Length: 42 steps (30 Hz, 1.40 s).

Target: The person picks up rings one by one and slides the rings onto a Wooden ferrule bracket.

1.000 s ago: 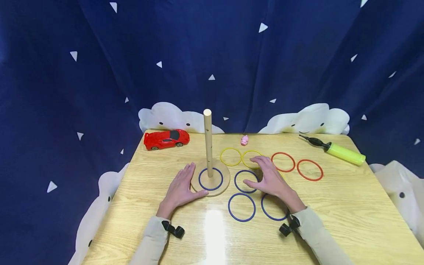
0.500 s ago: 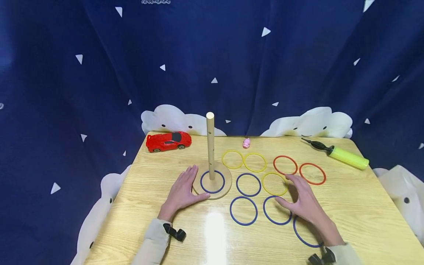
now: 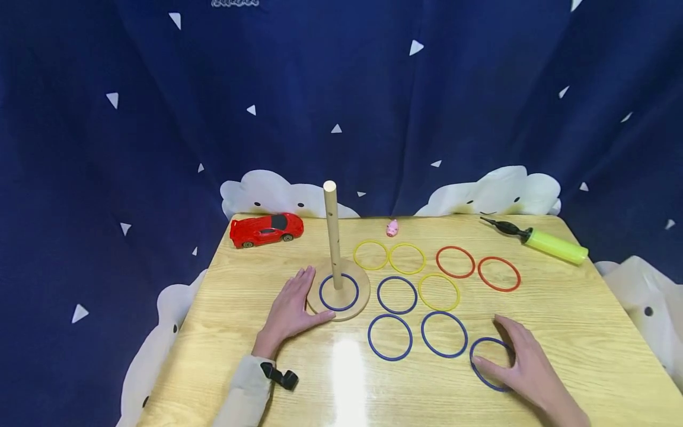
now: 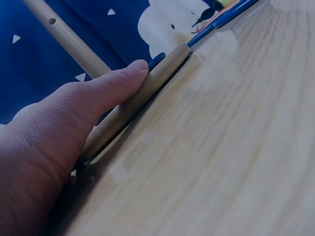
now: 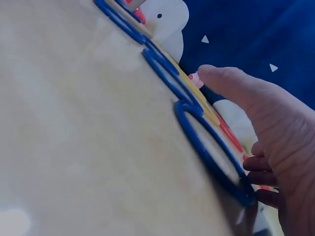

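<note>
A wooden stand with a round base (image 3: 364,287) and an upright post (image 3: 333,237) has one blue ring (image 3: 339,310) lying around its post. My left hand (image 3: 288,311) rests against the base's left side, fingers extended along the edge and thumb (image 4: 115,88) lying across its front rim. At the front right, my right hand (image 3: 528,370) hovers over the rightmost blue ring (image 3: 487,339), thumb and fingers spread apart above its band. From the right wrist, that blue ring (image 5: 203,155) lies flat on the table below the thumb (image 5: 231,83), its near end beside the fingertips.
More blue rings (image 3: 390,359) lie right of the stand, with yellow rings (image 3: 439,310) and two red rings (image 3: 498,258) behind. Along the back are a red toy car (image 3: 267,230), a small pink pig (image 3: 392,228) and a yellow-green pump (image 3: 555,246). A dark blue curtain hangs behind.
My right hand has moved right and toward the front, from above the middle blue and yellow rings to the rightmost blue ring. My left hand stays at the base.
</note>
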Available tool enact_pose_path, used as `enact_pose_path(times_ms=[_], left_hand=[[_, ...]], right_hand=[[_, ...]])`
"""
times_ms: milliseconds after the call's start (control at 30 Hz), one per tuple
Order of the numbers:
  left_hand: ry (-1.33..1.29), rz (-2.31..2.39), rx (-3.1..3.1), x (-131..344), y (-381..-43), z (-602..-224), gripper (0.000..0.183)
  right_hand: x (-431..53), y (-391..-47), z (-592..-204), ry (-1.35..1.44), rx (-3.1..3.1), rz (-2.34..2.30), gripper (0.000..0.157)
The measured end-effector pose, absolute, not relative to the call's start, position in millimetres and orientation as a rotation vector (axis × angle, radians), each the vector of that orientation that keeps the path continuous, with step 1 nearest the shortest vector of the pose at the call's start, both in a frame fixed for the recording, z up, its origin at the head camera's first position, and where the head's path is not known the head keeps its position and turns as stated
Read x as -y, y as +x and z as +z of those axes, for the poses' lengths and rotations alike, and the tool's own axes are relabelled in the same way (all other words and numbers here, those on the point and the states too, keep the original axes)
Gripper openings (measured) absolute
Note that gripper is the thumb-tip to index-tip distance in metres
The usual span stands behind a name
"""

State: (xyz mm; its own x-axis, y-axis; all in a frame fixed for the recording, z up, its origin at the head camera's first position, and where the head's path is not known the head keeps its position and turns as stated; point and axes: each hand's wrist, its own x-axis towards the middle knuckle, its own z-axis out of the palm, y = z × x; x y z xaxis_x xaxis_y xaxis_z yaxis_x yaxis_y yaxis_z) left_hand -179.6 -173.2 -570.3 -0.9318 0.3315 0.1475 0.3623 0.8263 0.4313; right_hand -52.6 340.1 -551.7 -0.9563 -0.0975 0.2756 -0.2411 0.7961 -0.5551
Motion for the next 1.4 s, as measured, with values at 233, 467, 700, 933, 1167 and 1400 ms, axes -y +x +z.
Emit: enact_pose_path(times_ms=[233,467,700,933,1167,1400], left_hand=[[-0.534,-0.725,2.960,174,-179,-572,0.124],[-0.538,-0.717,2.953,175,-180,-571,0.124],[-0.524,-0.724,2.964,177,-182,-567,0.125],[-0.550,-0.726,2.930,175,-179,-567,0.123],[-0.531,-0.717,2.971,174,-177,-570,0.124],[-0.518,-0.733,2.982,173,-178,-571,0.124]], right_hand=[[-343,-34,-560,0.211,2.782,0.739,0.104],[-348,-26,-567,0.199,2.715,0.811,0.101],[-351,-16,-569,0.162,2.756,0.882,0.097],[-351,-14,-573,0.144,2.741,0.852,0.097],[-342,-10,-575,0.113,2.651,0.828,0.089],[-338,-10,-575,0.141,2.508,0.878,0.088]])
